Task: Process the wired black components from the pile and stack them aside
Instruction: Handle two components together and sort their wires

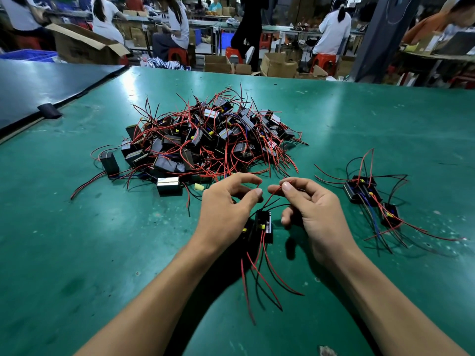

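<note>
A big pile of black box components with red and black wires lies mid-table. Just below my hands sit a couple of black components with yellow tabs, their wires trailing toward me. My left hand pinches the tip of a red wire between thumb and forefinger. My right hand pinches another red wire end close beside it. A small stack of finished components lies to the right.
The green table mat stretches all round. A dark panel covers the table's left corner, with a black clip on its edge. A small yellow cap lies by the pile. Seated workers and cardboard boxes fill the background.
</note>
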The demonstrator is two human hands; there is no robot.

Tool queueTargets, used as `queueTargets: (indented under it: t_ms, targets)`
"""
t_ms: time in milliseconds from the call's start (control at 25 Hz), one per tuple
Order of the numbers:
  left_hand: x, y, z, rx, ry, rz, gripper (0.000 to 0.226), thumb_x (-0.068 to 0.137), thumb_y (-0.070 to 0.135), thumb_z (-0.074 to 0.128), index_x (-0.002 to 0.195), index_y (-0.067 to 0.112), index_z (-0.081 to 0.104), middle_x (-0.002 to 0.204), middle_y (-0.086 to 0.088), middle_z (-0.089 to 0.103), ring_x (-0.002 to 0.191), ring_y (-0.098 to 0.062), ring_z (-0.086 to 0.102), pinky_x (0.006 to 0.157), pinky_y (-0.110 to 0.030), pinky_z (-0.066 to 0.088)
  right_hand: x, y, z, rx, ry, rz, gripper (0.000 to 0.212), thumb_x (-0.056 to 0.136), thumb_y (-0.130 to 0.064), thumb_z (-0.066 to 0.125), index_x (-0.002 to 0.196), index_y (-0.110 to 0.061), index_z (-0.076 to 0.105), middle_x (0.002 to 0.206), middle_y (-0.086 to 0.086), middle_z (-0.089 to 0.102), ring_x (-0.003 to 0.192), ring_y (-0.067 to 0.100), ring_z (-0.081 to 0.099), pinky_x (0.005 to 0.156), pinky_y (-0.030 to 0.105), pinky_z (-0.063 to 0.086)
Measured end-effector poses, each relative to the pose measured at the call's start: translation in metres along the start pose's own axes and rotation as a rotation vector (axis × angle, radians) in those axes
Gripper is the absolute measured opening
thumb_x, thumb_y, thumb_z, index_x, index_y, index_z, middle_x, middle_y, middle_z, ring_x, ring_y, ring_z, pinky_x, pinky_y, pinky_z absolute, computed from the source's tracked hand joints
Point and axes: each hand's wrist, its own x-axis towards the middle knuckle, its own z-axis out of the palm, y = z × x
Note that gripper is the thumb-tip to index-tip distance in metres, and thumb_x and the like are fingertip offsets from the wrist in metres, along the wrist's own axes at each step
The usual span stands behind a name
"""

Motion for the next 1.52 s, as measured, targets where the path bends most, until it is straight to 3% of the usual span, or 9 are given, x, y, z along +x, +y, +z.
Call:
queueTargets:
  t_ms: [120,240,360,520,680,1000,1160,1320,1520]
  targets:
    - [0.0,0.002,0.001,0.001,0.028,0.03,0.01,0.089,0.015,0.07,0.097,0.017,0.074,0.082,0.005,0.073,0.071,-0.009,0.065,0.064,-0.031,0.054,-0.001,-0.002,-0.003,-0.184,-0.011,-0.075,0.005,0.095,-0.018,0.066,0.096,-0.013,0.069,0.091,0.006,0.077,0.039,0.013,0.048,0.042,0.02,0.043]
    - [-0.001,0.003,0.001,0.018,0.009,0.047,0.011,0.089,0.015,0.069,0.098,0.016,0.076,0.082,0.011,0.071,0.071,0.0,0.063,0.066,-0.021,0.052,-0.003,-0.001,-0.005,-0.323,0.011,-0.138,0.005,0.093,-0.021,0.07,0.094,-0.02,0.074,0.083,0.001,0.076,0.037,0.013,0.045,0.041,0.019,0.04]
    - [-0.001,0.004,0.003,0.018,-0.01,0.049,0.017,0.09,0.012,0.068,0.104,0.016,0.076,0.084,0.004,0.074,0.078,-0.009,0.067,0.073,-0.025,0.055,-0.004,0.0,-0.006,-0.389,0.033,-0.168,0.005,0.092,-0.023,0.071,0.094,-0.023,0.076,0.079,-0.002,0.075,0.039,0.006,0.047,0.042,0.015,0.039]
    - [0.0,0.005,0.005,0.003,-0.044,0.014,0.02,0.09,0.01,0.066,0.107,0.016,0.075,0.089,-0.001,0.075,0.084,-0.019,0.07,0.08,-0.039,0.057,-0.004,0.0,-0.006,-0.518,-0.004,-0.234,0.009,0.092,-0.024,0.071,0.099,-0.023,0.078,0.085,-0.012,0.076,0.068,-0.003,0.068,0.064,0.01,0.048]
    - [0.0,0.004,0.005,0.032,-0.044,0.046,0.016,0.09,0.014,0.067,0.102,0.019,0.077,0.09,0.006,0.074,0.079,-0.013,0.068,0.075,-0.037,0.057,-0.004,0.0,-0.005,-0.569,-0.014,-0.239,0.011,0.092,-0.025,0.071,0.1,-0.024,0.078,0.089,-0.015,0.076,0.086,0.001,0.071,0.075,0.017,0.052]
    - [0.001,0.002,0.004,0.011,-0.053,0.052,0.011,0.088,0.017,0.07,0.095,0.015,0.078,0.082,0.009,0.071,0.058,0.002,0.053,0.059,-0.013,0.04,-0.006,-0.005,-0.005,-0.549,-0.034,-0.202,0.005,0.089,-0.027,0.074,0.087,-0.025,0.078,0.076,-0.01,0.075,0.063,-0.002,0.064,0.059,0.01,0.044]
    - [0.001,0.006,0.002,-0.051,-0.063,0.008,0.007,0.086,0.019,0.073,0.089,0.014,0.077,0.067,0.006,0.066,0.053,-0.003,0.049,0.054,-0.017,0.04,-0.007,-0.007,-0.004,-0.516,-0.044,-0.184,0.007,0.088,-0.028,0.075,0.084,-0.023,0.077,0.072,-0.007,0.074,0.052,-0.004,0.057,0.053,0.008,0.039]
    - [0.001,0.006,-0.001,-0.056,-0.058,0.028,0.008,0.087,0.019,0.072,0.088,0.013,0.077,0.058,0.015,0.058,0.053,-0.001,0.043,0.053,-0.013,0.036,-0.009,-0.011,-0.004,-0.541,-0.055,-0.225,0.004,0.088,-0.025,0.075,0.086,-0.028,0.077,0.077,-0.011,0.075,0.057,0.0,0.061,0.059,0.021,0.046]
    - [0.002,0.006,0.002,0.089,-0.014,0.19,0.005,0.086,0.013,0.073,0.087,0.009,0.075,0.074,0.008,0.061,0.063,0.0,0.05,0.062,-0.015,0.038,-0.01,-0.015,-0.001,-0.493,-0.006,-0.291,0.003,0.087,-0.034,0.074,0.084,-0.034,0.072,0.074,-0.013,0.07,0.05,0.008,0.054,0.051,0.025,0.044]
